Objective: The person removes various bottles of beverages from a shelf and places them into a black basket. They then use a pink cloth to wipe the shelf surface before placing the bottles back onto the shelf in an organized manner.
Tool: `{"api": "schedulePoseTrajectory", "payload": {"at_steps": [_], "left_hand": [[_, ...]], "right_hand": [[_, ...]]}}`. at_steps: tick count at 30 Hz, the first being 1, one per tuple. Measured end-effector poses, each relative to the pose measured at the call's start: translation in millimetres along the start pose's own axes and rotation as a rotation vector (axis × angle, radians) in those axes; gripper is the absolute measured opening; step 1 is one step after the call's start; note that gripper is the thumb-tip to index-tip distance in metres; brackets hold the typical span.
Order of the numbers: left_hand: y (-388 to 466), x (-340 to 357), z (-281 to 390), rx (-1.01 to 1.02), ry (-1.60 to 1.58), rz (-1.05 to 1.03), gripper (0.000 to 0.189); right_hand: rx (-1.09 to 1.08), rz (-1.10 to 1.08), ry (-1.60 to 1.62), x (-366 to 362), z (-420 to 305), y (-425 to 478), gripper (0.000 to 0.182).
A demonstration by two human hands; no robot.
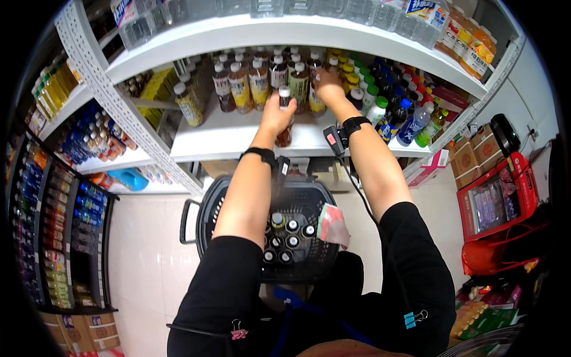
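My left hand (277,117) is wrapped around a white-capped bottle of dark drink (284,139) at the front of the white metal shelf (223,143). Further back and to the right, my right hand (330,85) has its fingers around the top of a yellow-labelled bottle (317,106); the hand partly hides it. A bottle with a pale green label (298,87) stands between the two hands. Left of them, yellow-labelled bottles (258,85) stand upright in rows. Below my forearms is a dark plastic basket (206,209) holding several capped bottles (292,241).
A pink-and-white cloth (333,225) hangs over the basket's right side. Bottles with coloured caps (377,109) crowd the shelf's right. An upper shelf board (285,33) spans above my hands. A black drinks rack (67,232) stands left; a red box (495,201) is at right.
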State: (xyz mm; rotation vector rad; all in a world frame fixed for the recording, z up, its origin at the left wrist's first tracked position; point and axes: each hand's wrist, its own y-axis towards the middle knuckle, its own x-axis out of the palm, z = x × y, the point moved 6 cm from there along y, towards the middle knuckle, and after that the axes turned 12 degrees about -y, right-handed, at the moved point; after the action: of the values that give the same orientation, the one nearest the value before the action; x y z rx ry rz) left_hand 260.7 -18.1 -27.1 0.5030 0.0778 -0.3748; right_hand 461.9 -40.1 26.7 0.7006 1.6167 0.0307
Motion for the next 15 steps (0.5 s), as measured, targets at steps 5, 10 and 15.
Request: {"api": "schedulePoseTrajectory", "payload": {"at_steps": [5, 10, 15], "left_hand": [[-2.4, -1.7, -10.3, -0.080, -0.090, -0.065, 0.045], [-0.1, -4.6, -8.4, 0.007, -0.021, -0.014, 0.047], [-1.1, -5.6, -17.8, -0.030, -0.053, -0.055, 0.051]], "right_hand": [[0.011, -0.142, -0.096, -11.6, 2.4, -43.2, 0.039], [-0.133, 0.385, 0.212, -71.6, -9.3, -140.3, 0.027], [-0.072, 0.244, 0.438, -115.8, -17.3, -242.6, 0.026]]}}
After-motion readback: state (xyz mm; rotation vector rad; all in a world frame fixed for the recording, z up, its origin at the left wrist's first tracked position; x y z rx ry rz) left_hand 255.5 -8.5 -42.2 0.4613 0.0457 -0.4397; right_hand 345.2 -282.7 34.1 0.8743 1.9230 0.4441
